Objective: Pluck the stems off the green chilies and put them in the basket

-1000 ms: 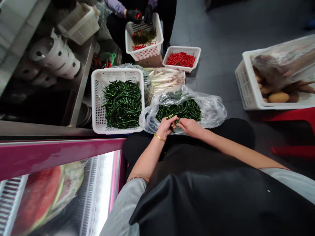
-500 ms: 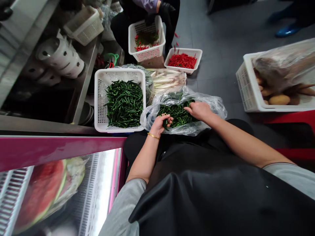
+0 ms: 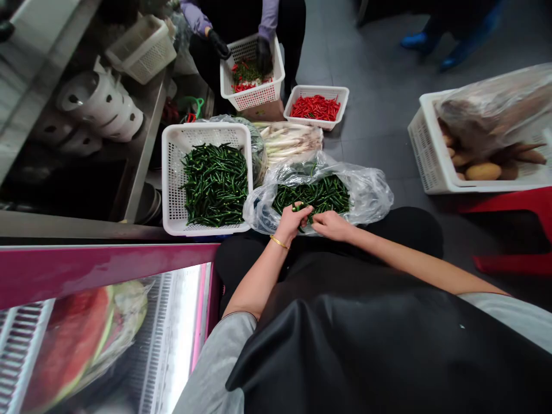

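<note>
Dark green chilli peppers (image 3: 311, 195) lie in a loose heap inside a clear crumpled plastic bag (image 3: 366, 192), which rests against the knees of the person's black trousers (image 3: 409, 233). A glossy black apron (image 3: 345, 351) covers the person's front. The left hand (image 3: 293, 223), wearing a thin gold bangle (image 3: 279, 242), is curled closed around several chillies at the bag's near edge. The right hand (image 3: 332, 225) lies just beside it, fingers drawn together over the chillies; whether it pinches a pod cannot be determined.

To the near left, a magenta-framed display refrigerator (image 3: 86, 270) shows cut watermelon (image 3: 69, 339) behind glass. Beside the bag, a white perforated plastic basket (image 3: 171, 184) holds a deep pile of green chillies (image 3: 214, 185). Beyond the bag lies a bundle of pale spring onions (image 3: 293, 142). A smaller white basket (image 3: 317, 90) holds red chillies (image 3: 315, 107).

Farther on, a seated co-worker's black-gloved hands (image 3: 264, 56) reach into a white basket (image 3: 228, 75) of mixed red and green matter. At right, a white crate (image 3: 426, 149) holds potatoes (image 3: 483, 171) under plastic, beside a red plastic stool (image 3: 513, 201). At left, white stacked containers (image 3: 99, 109) stand on a stainless steel counter (image 3: 146, 138).
</note>
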`<act>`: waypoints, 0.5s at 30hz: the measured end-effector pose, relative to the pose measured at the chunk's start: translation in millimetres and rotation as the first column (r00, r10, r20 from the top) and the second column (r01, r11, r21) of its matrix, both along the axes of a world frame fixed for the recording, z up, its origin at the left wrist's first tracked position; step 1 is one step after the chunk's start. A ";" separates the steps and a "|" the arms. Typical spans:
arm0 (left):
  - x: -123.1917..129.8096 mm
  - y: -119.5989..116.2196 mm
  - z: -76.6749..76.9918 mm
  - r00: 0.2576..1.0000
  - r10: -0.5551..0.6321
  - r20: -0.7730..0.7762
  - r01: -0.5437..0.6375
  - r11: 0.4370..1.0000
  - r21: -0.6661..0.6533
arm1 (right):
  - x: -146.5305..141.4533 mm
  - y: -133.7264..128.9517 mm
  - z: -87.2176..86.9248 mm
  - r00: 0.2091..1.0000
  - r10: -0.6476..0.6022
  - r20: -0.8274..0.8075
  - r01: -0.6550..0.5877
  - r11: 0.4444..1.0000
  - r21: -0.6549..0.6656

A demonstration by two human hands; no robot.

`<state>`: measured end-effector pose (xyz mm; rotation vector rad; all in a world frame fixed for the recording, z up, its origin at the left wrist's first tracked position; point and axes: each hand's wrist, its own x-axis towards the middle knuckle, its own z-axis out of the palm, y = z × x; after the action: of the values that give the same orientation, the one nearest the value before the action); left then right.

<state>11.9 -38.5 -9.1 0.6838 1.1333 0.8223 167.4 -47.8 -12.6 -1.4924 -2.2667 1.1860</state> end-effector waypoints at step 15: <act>-21.2 7.8 -5.5 0.990 0.062 0.124 -0.043 0.988 -0.149 | 23.8 72.8 -3.6 0.831 -0.052 0.555 -0.147 0.940 0.308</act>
<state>-9.2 -30.7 -14.7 0.4749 1.0871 0.8076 191.2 25.0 -16.3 -1.8088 -2.6952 0.3318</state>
